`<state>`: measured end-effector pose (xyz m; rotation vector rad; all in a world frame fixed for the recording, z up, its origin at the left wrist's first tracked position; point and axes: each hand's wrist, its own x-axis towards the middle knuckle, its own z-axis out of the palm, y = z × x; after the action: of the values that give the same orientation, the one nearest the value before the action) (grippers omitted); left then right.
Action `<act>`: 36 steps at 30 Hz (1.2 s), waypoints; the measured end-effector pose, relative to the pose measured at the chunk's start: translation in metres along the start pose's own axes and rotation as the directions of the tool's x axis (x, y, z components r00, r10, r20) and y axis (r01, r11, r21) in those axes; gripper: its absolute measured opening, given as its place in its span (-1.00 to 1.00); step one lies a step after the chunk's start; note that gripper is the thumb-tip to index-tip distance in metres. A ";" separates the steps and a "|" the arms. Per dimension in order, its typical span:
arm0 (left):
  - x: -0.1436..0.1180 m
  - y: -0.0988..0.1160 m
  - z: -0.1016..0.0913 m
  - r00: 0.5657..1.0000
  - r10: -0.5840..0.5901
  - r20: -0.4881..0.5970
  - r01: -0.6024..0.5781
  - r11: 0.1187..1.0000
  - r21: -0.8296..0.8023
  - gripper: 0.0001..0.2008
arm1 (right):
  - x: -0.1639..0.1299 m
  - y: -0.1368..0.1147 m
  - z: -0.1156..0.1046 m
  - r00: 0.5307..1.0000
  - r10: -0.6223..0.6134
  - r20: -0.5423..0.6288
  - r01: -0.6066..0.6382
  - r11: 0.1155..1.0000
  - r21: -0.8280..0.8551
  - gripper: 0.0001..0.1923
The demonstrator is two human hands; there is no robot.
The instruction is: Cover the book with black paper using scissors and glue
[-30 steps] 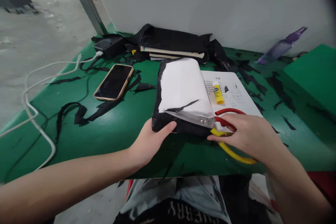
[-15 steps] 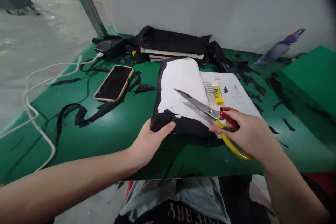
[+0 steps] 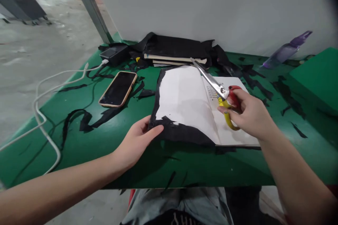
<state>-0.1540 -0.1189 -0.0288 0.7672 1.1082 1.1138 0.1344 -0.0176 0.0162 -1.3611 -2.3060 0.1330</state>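
An open book (image 3: 182,95) lies in front of me, its white left page edged with black cloth folded over the cover's border. My left hand (image 3: 139,137) grips the lower left corner of that cover, thumb on top of the black edging. In my right hand (image 3: 248,114) is a pair of scissors (image 3: 211,81) with one red and one yellow handle; the blades look closed and point up and left above the book. Behind the scissors, a yellow glue stick (image 3: 219,102) rests on the printed right page, mostly hidden.
A phone (image 3: 118,89) lies left of the book. Behind are a black device (image 3: 114,53) with white cables (image 3: 42,123) and black-covered books (image 3: 176,47). A purple spray bottle (image 3: 283,52) and a green box (image 3: 317,77) stand right. Black scraps (image 3: 285,91) litter the green table (image 3: 126,175).
The scissors have risen and swung up and right, away from the lower edging. The cover has opened flatter to the left, with my left hand still on its corner.
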 end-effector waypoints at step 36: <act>0.010 -0.006 -0.009 0.999 -0.006 -0.036 0.007 1.000 0.012 -0.79 | -0.019 -0.005 0.013 0.891 -0.346 0.296 0.427 0.859 -0.283 -0.48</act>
<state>-0.1600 -0.1117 -0.0393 0.7548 1.1479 1.1205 0.1324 -0.0344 -0.0001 -1.0319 -2.8619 -0.2634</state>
